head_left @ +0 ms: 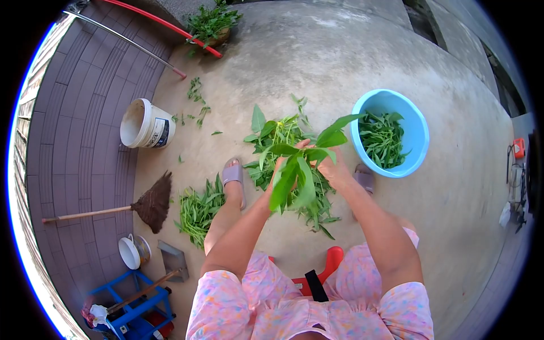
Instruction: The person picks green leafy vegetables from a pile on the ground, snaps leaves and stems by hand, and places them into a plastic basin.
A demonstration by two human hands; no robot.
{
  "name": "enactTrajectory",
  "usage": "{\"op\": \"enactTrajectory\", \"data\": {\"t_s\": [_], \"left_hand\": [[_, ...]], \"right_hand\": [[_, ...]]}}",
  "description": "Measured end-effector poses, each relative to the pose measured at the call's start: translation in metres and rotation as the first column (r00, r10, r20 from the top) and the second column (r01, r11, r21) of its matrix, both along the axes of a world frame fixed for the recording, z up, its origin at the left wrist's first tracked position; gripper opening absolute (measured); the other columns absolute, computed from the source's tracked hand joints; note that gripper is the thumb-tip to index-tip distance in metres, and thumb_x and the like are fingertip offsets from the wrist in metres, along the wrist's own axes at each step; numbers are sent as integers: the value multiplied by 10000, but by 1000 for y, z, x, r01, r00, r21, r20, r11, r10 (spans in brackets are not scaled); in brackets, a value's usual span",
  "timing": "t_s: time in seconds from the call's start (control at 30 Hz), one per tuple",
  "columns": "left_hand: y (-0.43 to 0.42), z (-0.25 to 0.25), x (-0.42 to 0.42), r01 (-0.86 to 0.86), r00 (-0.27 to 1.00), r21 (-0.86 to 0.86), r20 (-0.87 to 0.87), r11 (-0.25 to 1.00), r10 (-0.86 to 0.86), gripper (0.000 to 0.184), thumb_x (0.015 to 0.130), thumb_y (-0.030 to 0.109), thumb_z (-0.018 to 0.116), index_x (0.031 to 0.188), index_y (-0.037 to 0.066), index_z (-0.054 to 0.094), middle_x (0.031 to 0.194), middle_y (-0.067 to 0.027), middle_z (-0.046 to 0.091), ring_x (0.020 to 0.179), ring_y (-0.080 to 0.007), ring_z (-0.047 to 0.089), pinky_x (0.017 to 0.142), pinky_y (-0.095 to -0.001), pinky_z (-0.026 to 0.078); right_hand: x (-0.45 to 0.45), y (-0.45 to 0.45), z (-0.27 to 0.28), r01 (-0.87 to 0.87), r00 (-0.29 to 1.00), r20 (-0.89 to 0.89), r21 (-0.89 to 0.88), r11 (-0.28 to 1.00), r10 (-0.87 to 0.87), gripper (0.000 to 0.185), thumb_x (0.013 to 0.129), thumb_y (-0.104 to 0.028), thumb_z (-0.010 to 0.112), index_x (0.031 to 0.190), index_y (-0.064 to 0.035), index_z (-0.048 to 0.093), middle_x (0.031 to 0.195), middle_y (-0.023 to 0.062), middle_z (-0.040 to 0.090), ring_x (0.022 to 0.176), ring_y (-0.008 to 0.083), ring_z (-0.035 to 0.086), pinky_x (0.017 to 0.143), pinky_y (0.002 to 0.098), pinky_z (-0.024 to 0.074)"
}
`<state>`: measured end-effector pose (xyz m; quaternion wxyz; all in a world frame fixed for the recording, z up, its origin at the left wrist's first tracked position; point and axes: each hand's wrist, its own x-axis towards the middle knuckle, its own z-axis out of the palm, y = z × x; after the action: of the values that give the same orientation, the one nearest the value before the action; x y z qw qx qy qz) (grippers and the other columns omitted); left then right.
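Between my two hands is a leafy stem of water spinach (300, 178), its long green leaves spreading toward the camera and to the right. My left hand (280, 169) is closed on the stem and partly covered by the leaves. Fingers bent, my right hand (333, 165) grips the same stem from the other side. Under both hands, a loose pile of water spinach (275, 133) lies on the concrete between my feet. A second heap of stems (199, 211) rests left of my left foot. To the right, a light blue basin (418, 136) contains picked leaves (382, 139).
A white bucket (148, 126), a broom (152, 203), a small white pail (131, 252), a dustpan (173, 260) and a blue frame (133, 306) stand along the tiled wall at left. Scattered sprigs (198, 102) and a potted plant (212, 25) are farther off. Beneath me is a red stool (333, 260).
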<state>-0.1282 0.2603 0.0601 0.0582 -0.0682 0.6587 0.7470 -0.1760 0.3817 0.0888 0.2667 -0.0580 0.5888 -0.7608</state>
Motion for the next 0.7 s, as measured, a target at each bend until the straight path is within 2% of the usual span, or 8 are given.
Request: {"op": "enactTrajectory", "data": {"t_s": [0.07, 0.13, 0.2, 0.4, 0.47, 0.5, 0.63, 0.7], "left_hand": [[-2, 1, -1, 25, 999, -88, -27, 996, -28, 413, 836, 229, 495, 1208, 90, 380, 737, -11, 534, 576, -50, 474, 437, -179, 383], [-1, 6, 0, -19, 1000, -9, -23, 1000, 18, 376, 845, 222, 481, 1189, 87, 410, 704, -9, 531, 557, -54, 477, 431, -179, 386], [-3, 11, 0, 8, 991, -29, 137, 1000, -4, 302, 862, 190, 445, 1143, 83, 471, 659, -8, 523, 532, -67, 483, 416, -184, 390], [-8, 15, 2, 21, 990, -32, 140, 999, -17, 250, 863, 163, 434, 1073, 57, 520, 640, -20, 523, 505, -80, 486, 387, -200, 400], [-9, 11, 2, -7, 986, -45, 167, 999, 14, 247, 856, 154, 445, 1066, 48, 520, 634, -20, 523, 500, -79, 486, 381, -201, 400], [-10, 9, 2, -30, 980, -60, 196, 998, 41, 243, 850, 144, 455, 1059, 39, 521, 628, -21, 522, 494, -79, 485, 374, -202, 400], [-12, 7, -1, -61, 978, -48, 197, 997, 69, 222, 832, 128, 485, 1017, 14, 532, 638, -27, 530, 479, -77, 488, 352, -198, 392], [-12, -6, 0, -118, 975, -90, 179, 989, 133, 214, 820, 186, 513, 779, -8, 593, 482, -41, 506, 346, -78, 448, 328, -204, 351]], "right_hand": [[-4, -1, -3, -53, 984, 167, -52, 997, 61, 119, 705, -45, 614, 766, 50, 575, 658, 94, 575, 516, 158, 536, 461, 256, 420], [-6, 4, 8, -86, 980, 179, 19, 996, 82, 126, 707, -66, 620, 792, 21, 587, 668, 58, 574, 548, 115, 514, 488, 224, 396], [-5, 5, 15, -122, 976, 193, 92, 988, 102, 138, 708, -87, 626, 818, -8, 599, 678, 22, 573, 581, 72, 492, 514, 193, 373], [-1, 2, 2, -100, 995, -15, 110, 989, 102, 155, 728, -124, 610, 701, 25, 578, 585, 45, 551, 502, 108, 508, 464, 231, 383], [-5, 6, -10, -25, 973, -206, 347, 938, 103, 176, 711, -153, 631, 681, 10, 573, 565, 17, 535, 481, 81, 470, 442, 225, 358], [-6, 10, -14, -29, 973, -206, 349, 937, 107, 176, 711, -153, 631, 681, 10, 573, 565, 17, 535, 481, 81, 470, 442, 225, 358], [-3, 14, 9, -209, 970, -36, 392, 896, 242, 177, 714, -173, 629, 713, -4, 577, 570, 8, 526, 460, 49, 431, 413, 193, 327], [-1, 14, 27, -290, 956, 50, 333, 897, 291, 172, 728, -172, 614, 766, -7, 582, 592, 13, 532, 455, 47, 431, 413, 181, 329]]}}
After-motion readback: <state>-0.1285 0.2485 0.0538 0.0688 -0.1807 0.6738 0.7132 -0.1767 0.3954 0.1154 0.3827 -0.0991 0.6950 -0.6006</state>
